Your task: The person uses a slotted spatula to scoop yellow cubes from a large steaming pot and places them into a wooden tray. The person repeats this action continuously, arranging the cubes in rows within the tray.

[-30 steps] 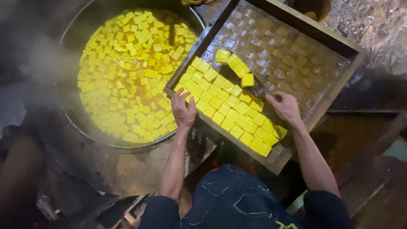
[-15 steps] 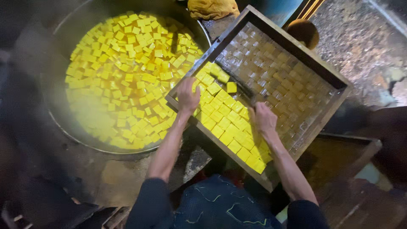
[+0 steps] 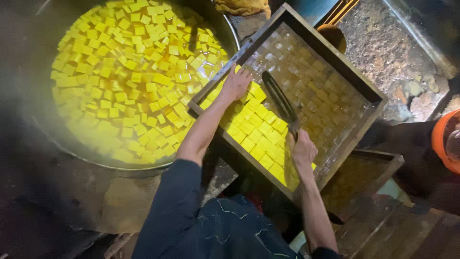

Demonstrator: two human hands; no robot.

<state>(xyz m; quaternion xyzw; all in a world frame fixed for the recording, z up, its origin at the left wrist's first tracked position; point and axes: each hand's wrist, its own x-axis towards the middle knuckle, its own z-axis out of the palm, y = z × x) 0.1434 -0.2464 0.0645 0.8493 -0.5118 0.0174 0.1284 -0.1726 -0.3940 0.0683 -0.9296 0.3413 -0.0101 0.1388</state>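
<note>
A shallow wooden tray rests tilted on the edge of a big round pot. Yellow cubes fill the tray's near end; its far part shows a bare wet grid. My left hand lies flat on the cubes at the tray's pot-side edge. My right hand grips the handle of a long dark blade, which lies across the tray over the edge of the cube block. Many more yellow cubes float in yellow liquid inside the pot.
A second wooden tray sits lower at the right. An orange bucket is at the right edge, a yellowish cloth beyond the pot, a brown round object behind the tray. Rough stone ground lies top right.
My right hand has left the cubes and taken hold of the dark blade. My left hand has slid up to the tray's pot-side edge. The block of cubes in the tray looks smaller.
</note>
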